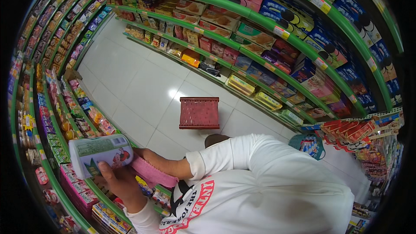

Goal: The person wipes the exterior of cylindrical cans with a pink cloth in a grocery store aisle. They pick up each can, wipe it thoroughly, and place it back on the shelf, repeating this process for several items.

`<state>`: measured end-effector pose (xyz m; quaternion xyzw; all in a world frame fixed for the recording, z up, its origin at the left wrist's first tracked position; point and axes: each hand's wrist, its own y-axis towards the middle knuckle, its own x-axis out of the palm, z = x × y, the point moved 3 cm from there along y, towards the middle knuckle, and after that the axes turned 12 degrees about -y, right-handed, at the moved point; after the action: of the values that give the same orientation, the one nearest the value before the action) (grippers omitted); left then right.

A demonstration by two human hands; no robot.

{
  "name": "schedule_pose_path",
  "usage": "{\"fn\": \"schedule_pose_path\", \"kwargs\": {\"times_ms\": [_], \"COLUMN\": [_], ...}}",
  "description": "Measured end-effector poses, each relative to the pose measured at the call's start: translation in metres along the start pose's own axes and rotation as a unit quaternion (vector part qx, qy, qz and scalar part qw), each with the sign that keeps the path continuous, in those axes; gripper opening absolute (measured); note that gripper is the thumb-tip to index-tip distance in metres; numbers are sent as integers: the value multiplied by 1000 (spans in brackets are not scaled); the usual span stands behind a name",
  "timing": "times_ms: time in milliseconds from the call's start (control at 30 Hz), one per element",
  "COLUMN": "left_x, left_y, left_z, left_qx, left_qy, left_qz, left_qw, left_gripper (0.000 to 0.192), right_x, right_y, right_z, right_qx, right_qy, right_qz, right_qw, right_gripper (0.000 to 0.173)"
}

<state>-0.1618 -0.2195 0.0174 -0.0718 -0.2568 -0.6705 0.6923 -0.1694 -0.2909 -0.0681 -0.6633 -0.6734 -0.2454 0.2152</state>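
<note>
A white plastic tub (pixel 100 156) with a green-and-white printed label lies tilted in front of the left shelves. My left hand (pixel 122 185) grips it from below, the thumb pressed along its printed side. Close beside it, my right hand (pixel 154 161) holds a pink cloth (pixel 152 170) near the tub's right end. The cloth hangs down past the right wrist. The tub and cloth hide most of the fingers of both hands, so whether the cloth touches the tub is unclear.
Green-edged shelves (pixel 81 182) of packaged sweets run close along the left. Opposite, shelves (pixel 208 34) hold boxed biscuits. A low red stool (pixel 199 113) stands on the tiled floor (pixel 139 84). At the right are a teal basket (pixel 295 144) and hanging red packets (pixel 347 133).
</note>
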Motion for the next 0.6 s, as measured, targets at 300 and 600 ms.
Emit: {"fn": "schedule_pose_path", "kwargs": {"times_ms": [300, 600], "left_x": [-31, -23], "left_y": [-3, -15], "left_z": [-16, -21], "left_qx": [-170, -209], "left_qy": [111, 146], "left_qz": [-169, -198], "left_qw": [965, 946], "left_gripper": [74, 99], "right_x": [-49, -55], "right_y": [10, 34], "right_z": [-79, -119], "right_qx": [-234, -77], "right_qy": [-134, -249], "right_qz": [-20, -205], "right_qw": [963, 943], "right_gripper": [38, 36]}}
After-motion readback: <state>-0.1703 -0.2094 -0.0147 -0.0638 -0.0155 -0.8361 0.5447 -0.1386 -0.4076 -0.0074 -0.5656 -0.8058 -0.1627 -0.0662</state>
